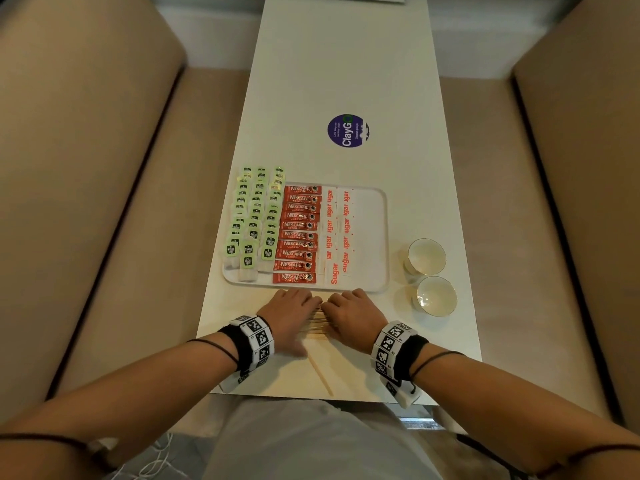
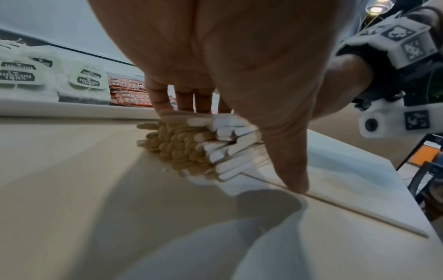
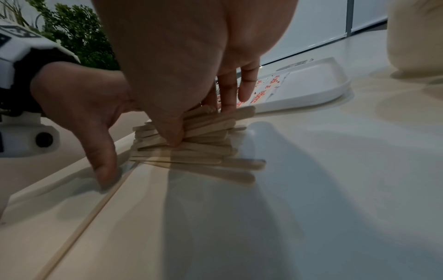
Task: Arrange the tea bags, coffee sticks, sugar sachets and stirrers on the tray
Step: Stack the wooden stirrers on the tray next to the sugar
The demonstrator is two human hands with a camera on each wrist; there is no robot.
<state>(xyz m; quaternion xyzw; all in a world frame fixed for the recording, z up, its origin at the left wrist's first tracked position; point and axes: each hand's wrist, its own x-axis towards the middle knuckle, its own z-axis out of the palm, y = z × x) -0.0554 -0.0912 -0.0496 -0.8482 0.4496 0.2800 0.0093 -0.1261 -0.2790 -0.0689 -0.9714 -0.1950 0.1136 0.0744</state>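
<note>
A white tray (image 1: 369,237) holds rows of green-tagged tea bags (image 1: 254,223) on its left, red coffee sticks (image 1: 299,233) in the middle and white sugar sachets (image 1: 337,230) beside them; its right part is bare. In front of the tray lies a bundle of wooden stirrers (image 1: 317,327). My left hand (image 1: 294,313) cups its left end, fingers behind it, thumb down on the table. My right hand (image 1: 349,313) pinches the right end, thumb (image 3: 172,132) on top of the stirrers (image 3: 203,149). One loose stirrer (image 1: 320,375) lies diagonally near the front edge.
Two white cups (image 1: 426,256) (image 1: 436,296) stand right of the tray. A round purple sticker (image 1: 348,130) lies farther back on the narrow white table. Beige sofas (image 1: 86,168) (image 1: 571,202) flank the table on both sides.
</note>
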